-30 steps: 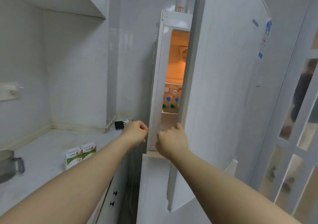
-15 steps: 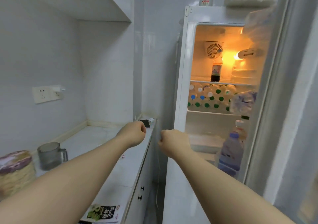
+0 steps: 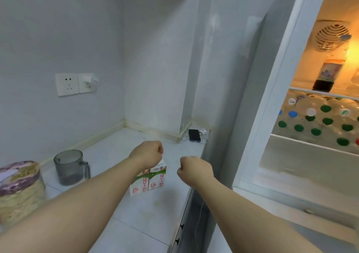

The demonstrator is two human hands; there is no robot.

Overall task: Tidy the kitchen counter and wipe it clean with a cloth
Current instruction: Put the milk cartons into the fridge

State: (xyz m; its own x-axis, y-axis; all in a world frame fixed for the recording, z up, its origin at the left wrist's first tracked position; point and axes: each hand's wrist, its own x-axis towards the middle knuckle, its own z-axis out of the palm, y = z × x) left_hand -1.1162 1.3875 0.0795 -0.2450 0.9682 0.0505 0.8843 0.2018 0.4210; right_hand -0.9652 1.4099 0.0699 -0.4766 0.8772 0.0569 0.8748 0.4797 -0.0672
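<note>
Two green-and-white milk cartons [image 3: 153, 180] stand side by side on the white counter [image 3: 147, 219]. My left hand [image 3: 148, 152] hovers just above and behind them, fingers curled shut with nothing in it. My right hand [image 3: 194, 168] is a loose fist over the counter's right edge, also holding nothing. A grey see-through jug [image 3: 69, 166] stands to the left of the cartons. At the far left sits a round bag of food [image 3: 18, 186] with a purple top. No cloth is in view.
The fridge [image 3: 275, 89] at the right stands open and lit, with a dark bottle [image 3: 326, 76] on its top shelf and several capped bottles [image 3: 318, 116] below. A black phone [image 3: 194, 135] lies charging at the counter's back right corner. Wall sockets [image 3: 75, 83] sit on the left wall.
My right hand let go of the fridge door, which swung wide open. My view turned left and down onto the counter, and both hands came over the milk cartons.
</note>
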